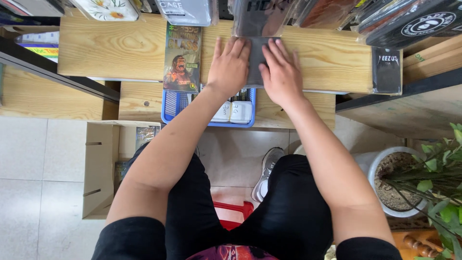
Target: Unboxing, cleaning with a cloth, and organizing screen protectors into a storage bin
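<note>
- Both hands flat, fingers spread, pressing one dark grey flat sheet [256,55] onto the wooden shelf [110,48]; left hand [230,67] covers its left edge, right hand [281,72] its right; nothing pinched, palms down.
- Wooden shelf: one upper board, a second lower board [139,98] beneath it.
- Cardboard box [98,168] on the tiled floor, one, open, lower left.
- White plant pot [380,168], one, right side, green leaves over it.
- Blue plastic basket [180,106], one, on the lower board, under the wrists; two white packets [234,111] inside.
- Screen-protector package [182,58] with gorilla artwork, one, just beside the left hand.
- Black card package [386,71], one, far right edge of the shelf.
- Risk, my judgement: sheet sits near the shelf's front edge; uneven palm pressure could slide it off into the basket, or the left hand could nudge the gorilla package.
</note>
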